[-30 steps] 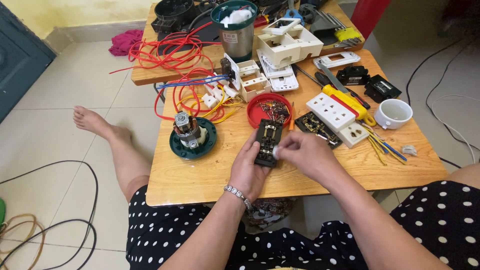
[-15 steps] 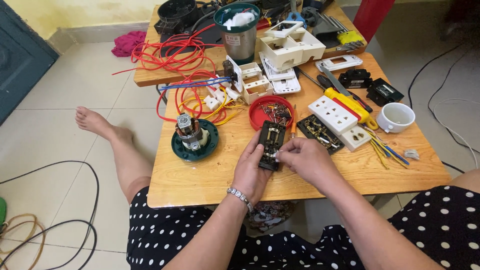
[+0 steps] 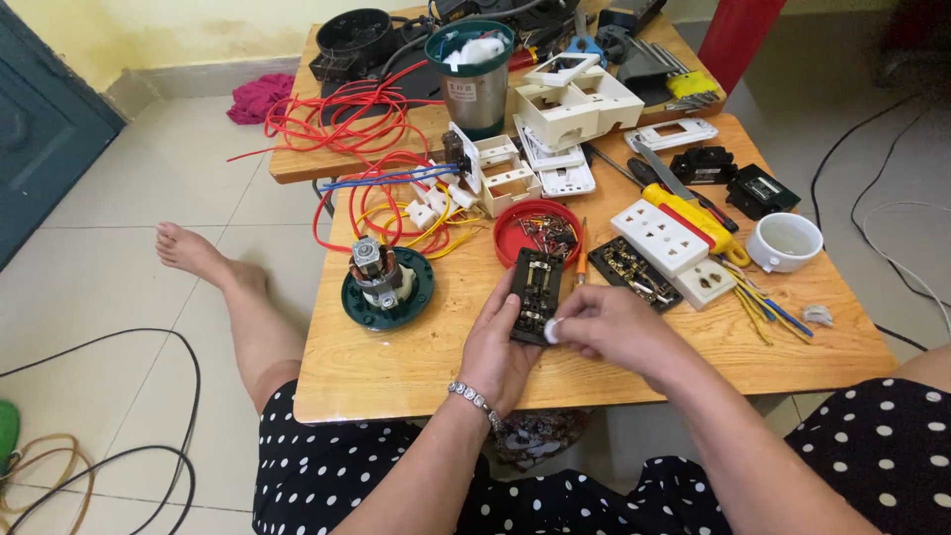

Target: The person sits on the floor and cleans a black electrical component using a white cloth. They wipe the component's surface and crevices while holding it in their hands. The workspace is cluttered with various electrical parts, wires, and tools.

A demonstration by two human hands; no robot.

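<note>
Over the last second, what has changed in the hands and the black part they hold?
Little. The left hand still cradles the black socket insert, tipped a little more upright. The right hand stays at its lower end, fingers now pinching a small white piece there. The red lid of screws, green motor base and white cup have not moved.

A: We see even, soft daylight over the wooden tabletop (image 3: 396,367); colours read bright, with no harsh glare.

B: We note only faint, diffuse shadows beneath the left hand (image 3: 495,347) and right hand (image 3: 609,327). Focus holds sharp at centre. Toward the corners, the floor tiles (image 3: 119,287) bow slightly, showing wide-angle distortion.
</note>
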